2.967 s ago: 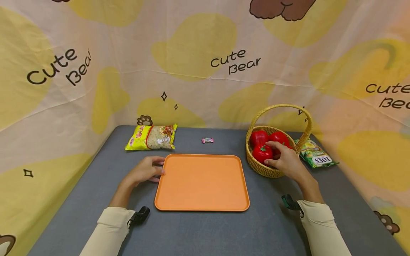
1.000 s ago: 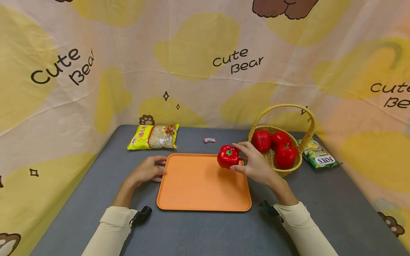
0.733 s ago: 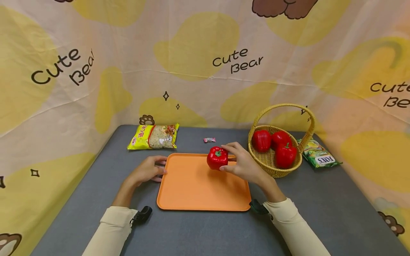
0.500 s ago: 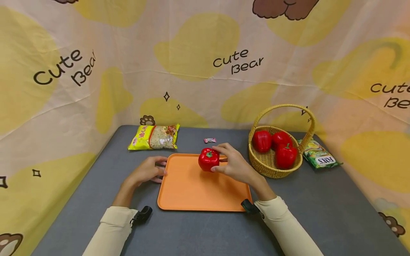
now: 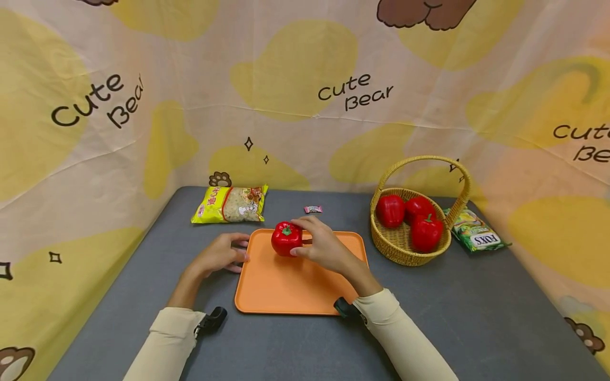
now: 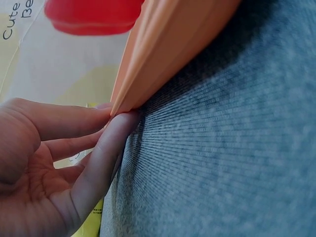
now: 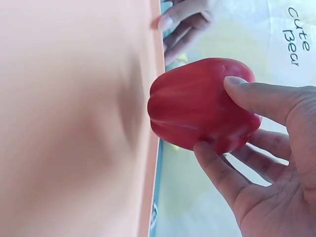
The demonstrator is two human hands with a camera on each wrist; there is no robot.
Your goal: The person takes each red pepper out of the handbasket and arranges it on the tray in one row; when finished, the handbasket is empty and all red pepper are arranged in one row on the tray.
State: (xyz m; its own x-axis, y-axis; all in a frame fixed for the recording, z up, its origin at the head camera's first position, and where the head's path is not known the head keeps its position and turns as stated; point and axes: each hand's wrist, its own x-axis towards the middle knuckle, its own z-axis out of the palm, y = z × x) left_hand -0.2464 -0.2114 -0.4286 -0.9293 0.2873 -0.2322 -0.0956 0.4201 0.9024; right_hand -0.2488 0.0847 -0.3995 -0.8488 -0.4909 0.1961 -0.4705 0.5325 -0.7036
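My right hand (image 5: 326,247) holds a glossy red bell pepper (image 5: 286,239) with a green stem over the far left part of an orange tray (image 5: 295,291). In the right wrist view, thumb and fingers grip the stem end of the pepper (image 7: 197,106), and its lobed bottom faces the tray, with a shadow on the tray's surface beside it. My left hand (image 5: 221,255) is at the tray's left edge. The left wrist view shows its thumb and forefinger pinching the rim of the tray (image 6: 158,49).
A wicker basket (image 5: 397,248) with a tall handle stands right of the tray, with three red bell peppers (image 5: 426,234) inside. Behind it lies a green FOX'S bag (image 5: 478,233). A yellow food bag (image 5: 231,205) and a small pink wrapped candy (image 5: 313,209) lie toward the back.
My right hand has taken one bell pepper out of the basket and carried it left across the tray, from its right edge to its left part. My left hand has stayed at the tray's edge.
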